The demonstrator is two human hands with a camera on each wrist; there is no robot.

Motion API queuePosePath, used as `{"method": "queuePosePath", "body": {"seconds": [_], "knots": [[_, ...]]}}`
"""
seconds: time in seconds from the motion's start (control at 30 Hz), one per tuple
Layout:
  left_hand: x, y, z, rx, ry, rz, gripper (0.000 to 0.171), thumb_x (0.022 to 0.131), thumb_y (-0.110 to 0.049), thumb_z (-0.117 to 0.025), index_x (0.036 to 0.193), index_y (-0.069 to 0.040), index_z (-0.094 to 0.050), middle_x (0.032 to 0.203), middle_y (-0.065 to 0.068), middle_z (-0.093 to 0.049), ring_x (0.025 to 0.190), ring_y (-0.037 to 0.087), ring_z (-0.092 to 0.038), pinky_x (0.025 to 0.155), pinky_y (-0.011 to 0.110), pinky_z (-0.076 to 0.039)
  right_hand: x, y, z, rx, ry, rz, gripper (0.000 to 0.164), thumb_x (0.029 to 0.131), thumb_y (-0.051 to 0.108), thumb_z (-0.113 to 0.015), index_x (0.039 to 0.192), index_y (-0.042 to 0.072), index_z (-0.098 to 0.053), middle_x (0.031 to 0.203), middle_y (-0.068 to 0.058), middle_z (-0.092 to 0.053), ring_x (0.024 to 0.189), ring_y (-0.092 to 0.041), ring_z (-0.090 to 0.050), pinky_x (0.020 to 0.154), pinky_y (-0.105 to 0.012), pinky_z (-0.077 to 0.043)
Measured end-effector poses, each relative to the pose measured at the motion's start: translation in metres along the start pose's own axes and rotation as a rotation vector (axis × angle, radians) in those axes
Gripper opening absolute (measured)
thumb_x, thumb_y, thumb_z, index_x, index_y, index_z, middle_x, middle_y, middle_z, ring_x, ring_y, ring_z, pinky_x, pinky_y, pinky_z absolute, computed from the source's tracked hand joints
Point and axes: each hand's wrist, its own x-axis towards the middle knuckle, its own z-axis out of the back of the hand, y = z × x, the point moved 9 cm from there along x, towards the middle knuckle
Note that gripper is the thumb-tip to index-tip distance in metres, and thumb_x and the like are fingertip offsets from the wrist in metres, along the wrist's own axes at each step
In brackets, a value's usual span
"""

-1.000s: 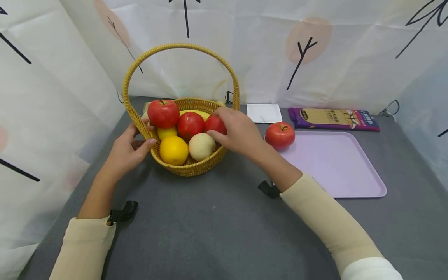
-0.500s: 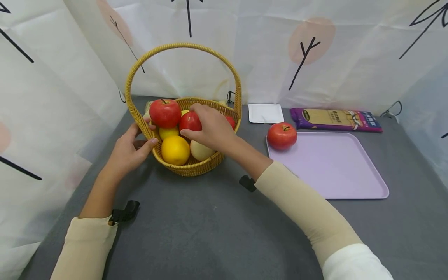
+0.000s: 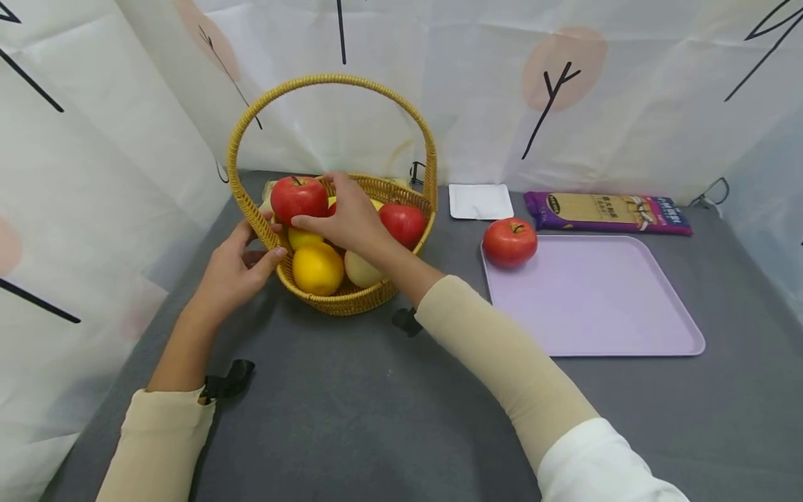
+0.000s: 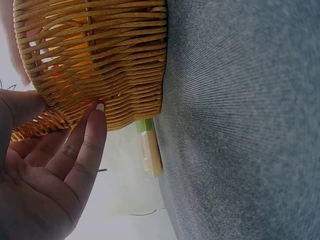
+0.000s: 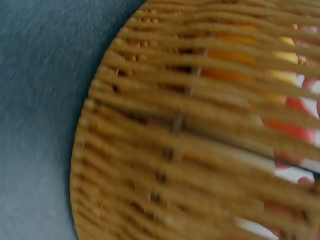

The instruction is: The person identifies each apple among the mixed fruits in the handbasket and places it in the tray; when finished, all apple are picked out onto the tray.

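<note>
A yellow wicker basket with a tall arched handle holds fruit. My left hand grips its left side where the handle meets the rim; the left wrist view shows fingers against the weave. Over the fruit, my right hand spreads thumb and fingers beside the large red apple on the left. Whether they touch it I cannot tell. Another red apple lies at the basket's right, a yellow orange-like fruit in front. A pale round fruit is partly covered by my right hand.
A lilac tray lies to the right, with a red apple at its back left corner. Behind it are a purple noodle packet and a white square packet. A patterned curtain closes the back.
My right hand has moved left across the basket, away from the right-hand apple, which shows now, to the large apple on the left. My left hand keeps its hold.
</note>
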Motion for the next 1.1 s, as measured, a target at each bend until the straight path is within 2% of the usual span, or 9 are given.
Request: {"method": "queuePosePath", "body": {"seconds": [0.1, 0.23, 0.4, 0.5, 0.63, 0.83, 1.0, 1.1], "knots": [[0.000, 0.001, 0.000, 0.006, 0.002, 0.005, 0.066, 0.100, -0.019, -0.063, 0.156, -0.008, -0.030, 0.144, 0.021, -0.047, 0.110, 0.044, -0.064, 0.087, 0.026, -0.050, 0.002, 0.002, -0.006, 0.002, -0.023, -0.003, 0.083, 0.084, 0.046, -0.080, 0.146, 0.011, -0.037, 0.137, -0.002, -0.052, 0.112, -0.015, -0.054, 0.090, -0.024, -0.050], [0.001, 0.001, -0.001, 0.019, 0.006, 0.019, 0.066, 0.101, -0.021, -0.062, 0.156, -0.008, -0.029, 0.146, 0.022, -0.046, 0.110, 0.045, -0.064, 0.088, 0.041, -0.050, 0.004, 0.002, -0.009, -0.038, -0.075, -0.043, 0.086, 0.082, 0.053, -0.079, 0.147, 0.014, -0.037, 0.135, 0.000, -0.055, 0.118, -0.016, -0.048, 0.095, -0.029, -0.046], [0.000, 0.001, 0.000, 0.025, 0.010, 0.039, 0.067, 0.101, -0.022, -0.061, 0.157, -0.008, -0.027, 0.147, 0.023, -0.045, 0.112, 0.046, -0.062, 0.090, 0.051, -0.049, 0.008, 0.001, -0.015, -0.103, -0.125, -0.097, 0.091, 0.079, 0.060, -0.077, 0.148, 0.016, -0.037, 0.132, 0.002, -0.057, 0.121, -0.016, -0.044, 0.105, -0.036, -0.035], [0.000, 0.002, 0.000, 0.027, 0.014, 0.047, 0.067, 0.102, -0.023, -0.061, 0.157, -0.007, -0.026, 0.147, 0.024, -0.044, 0.112, 0.047, -0.062, 0.091, 0.054, -0.049, 0.010, 0.001, -0.018, -0.137, -0.128, -0.111, 0.088, 0.080, 0.059, -0.077, 0.147, 0.017, -0.039, 0.130, 0.003, -0.057, 0.122, -0.015, -0.044, 0.111, -0.038, -0.027], [0.000, 0.000, -0.001, 0.028, 0.014, 0.037, 0.067, 0.101, -0.022, -0.061, 0.157, -0.007, -0.027, 0.147, 0.023, -0.044, 0.112, 0.047, -0.062, 0.091, 0.053, -0.049, 0.011, -0.003, -0.020, -0.170, -0.128, -0.142, 0.083, 0.080, 0.058, -0.077, 0.144, 0.018, -0.044, 0.128, 0.005, -0.058, 0.126, -0.015, -0.040, 0.113, -0.039, -0.022], [0.000, 0.000, -0.001, 0.031, 0.008, 0.033, 0.066, 0.101, -0.021, -0.061, 0.156, -0.006, -0.028, 0.147, 0.024, -0.045, 0.111, 0.046, -0.063, 0.090, 0.052, -0.049, 0.011, -0.011, -0.019, -0.170, -0.134, -0.209, 0.084, 0.077, 0.066, -0.075, 0.140, 0.020, -0.046, 0.125, 0.005, -0.057, 0.128, -0.017, -0.035, 0.110, -0.040, -0.025], [-0.001, 0.001, -0.001, 0.036, 0.007, 0.049, 0.067, 0.101, -0.023, -0.061, 0.157, -0.010, -0.027, 0.146, 0.025, -0.045, 0.110, 0.048, -0.063, 0.088, 0.054, -0.050, 0.011, -0.012, -0.018, -0.151, -0.122, -0.222, 0.089, 0.074, 0.072, -0.072, 0.141, 0.020, -0.045, 0.125, 0.006, -0.056, 0.126, -0.016, -0.035, 0.109, -0.043, -0.025], [-0.001, 0.001, -0.001, 0.034, 0.011, 0.045, 0.067, 0.101, -0.023, -0.061, 0.158, -0.009, -0.027, 0.147, 0.025, -0.045, 0.110, 0.047, -0.063, 0.089, 0.053, -0.050, 0.010, -0.014, -0.018, -0.138, -0.120, -0.228, 0.085, 0.075, 0.072, -0.071, 0.139, 0.021, -0.047, 0.124, 0.006, -0.056, 0.126, -0.016, -0.034, 0.110, -0.046, -0.024]]}}
